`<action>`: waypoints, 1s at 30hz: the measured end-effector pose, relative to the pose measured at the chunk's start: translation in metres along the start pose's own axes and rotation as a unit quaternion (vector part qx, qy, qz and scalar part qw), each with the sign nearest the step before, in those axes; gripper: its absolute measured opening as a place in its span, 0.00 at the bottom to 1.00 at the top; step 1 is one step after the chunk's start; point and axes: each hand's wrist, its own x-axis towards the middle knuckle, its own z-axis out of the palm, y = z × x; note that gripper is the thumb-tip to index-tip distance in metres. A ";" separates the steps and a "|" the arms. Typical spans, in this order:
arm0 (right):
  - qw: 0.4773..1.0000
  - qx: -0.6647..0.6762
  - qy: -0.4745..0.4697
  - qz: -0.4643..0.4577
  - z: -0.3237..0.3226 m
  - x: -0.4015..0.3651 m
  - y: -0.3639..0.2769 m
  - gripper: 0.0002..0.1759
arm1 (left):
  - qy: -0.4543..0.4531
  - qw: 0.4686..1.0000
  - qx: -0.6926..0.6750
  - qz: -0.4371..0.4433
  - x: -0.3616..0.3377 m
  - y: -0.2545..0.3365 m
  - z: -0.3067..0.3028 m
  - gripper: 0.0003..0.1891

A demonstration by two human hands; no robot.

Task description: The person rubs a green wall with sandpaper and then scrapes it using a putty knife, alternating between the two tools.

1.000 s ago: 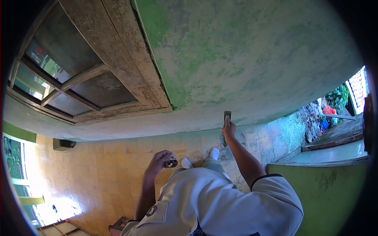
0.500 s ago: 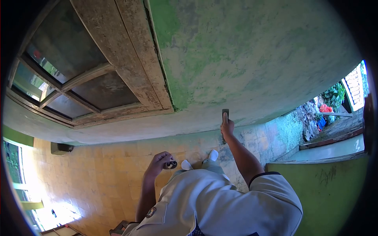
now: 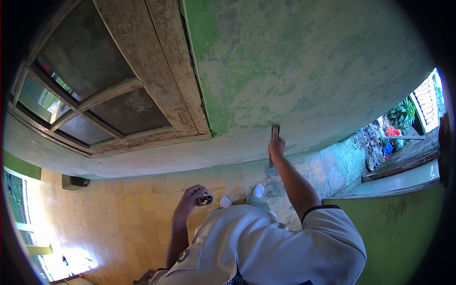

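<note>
My right hand (image 3: 277, 147) is closed round a long, flat, dark tool (image 3: 275, 129), seen nearly edge-on; its exact kind I cannot make out. The tool's upper end is at the lower part of the patchy green and whitish wall (image 3: 304, 85), seemingly against it. Held low in front of my body, my left hand (image 3: 193, 196) is closed on a small dark rounded thing (image 3: 206, 200) with a lighter part in the middle. The fingers partly hide that thing.
A worn wooden window frame (image 3: 166, 61) with several panes is at the upper left. Below lies a tiled floor (image 3: 128, 204), where my feet in white (image 3: 258, 191) stand. At the right are a green low wall (image 3: 389, 232) and an opening with plants (image 3: 401, 114).
My right hand has moved slightly up and right along the wall, and the tool has turned from showing its flat face to more edge-on. My left hand stays nearly in place.
</note>
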 end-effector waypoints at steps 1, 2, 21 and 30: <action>0.998 0.024 -0.002 -0.064 0.008 0.007 -0.023 0.34 | -0.001 1.000 0.002 0.002 0.001 0.003 0.002 0.11; 0.998 0.027 0.000 -0.063 0.008 0.004 -0.033 0.34 | 0.001 1.000 0.012 -0.013 0.001 0.007 0.005 0.11; 1.000 0.016 0.003 -0.023 -0.007 -0.039 -0.022 0.36 | 0.000 1.000 0.016 0.016 -0.001 -0.002 0.006 0.12; 0.994 0.081 -0.036 -0.069 0.013 -0.022 -0.070 0.35 | 0.005 0.999 0.046 0.007 -0.004 -0.008 0.000 0.13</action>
